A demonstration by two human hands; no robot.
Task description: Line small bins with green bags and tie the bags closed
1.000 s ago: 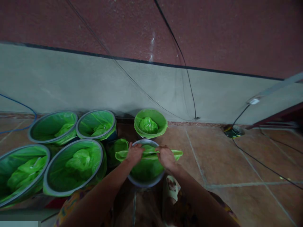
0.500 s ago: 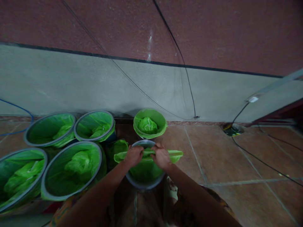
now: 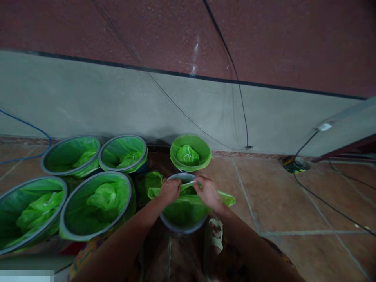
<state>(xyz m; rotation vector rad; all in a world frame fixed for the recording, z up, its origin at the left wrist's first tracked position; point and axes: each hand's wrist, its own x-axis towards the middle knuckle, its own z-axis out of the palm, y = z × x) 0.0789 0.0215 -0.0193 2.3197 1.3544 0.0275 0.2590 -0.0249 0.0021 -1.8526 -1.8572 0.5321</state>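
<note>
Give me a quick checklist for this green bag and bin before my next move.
1. Left hand gripping the green bag: ok, on its edge.
2. Right hand gripping the bag: ok, also on its edge.
3. Bag edge folded over the bin: not ok, rim bare at front and back.
4. Bag bottom down inside the bin: cannot tell, hidden from this view.
5. Sandal clear of the bin: cannot tell, it's close beside it.

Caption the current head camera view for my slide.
Left hand and right hand grip a green bag over a grey-rimmed bin, near green-lined bins.
</note>
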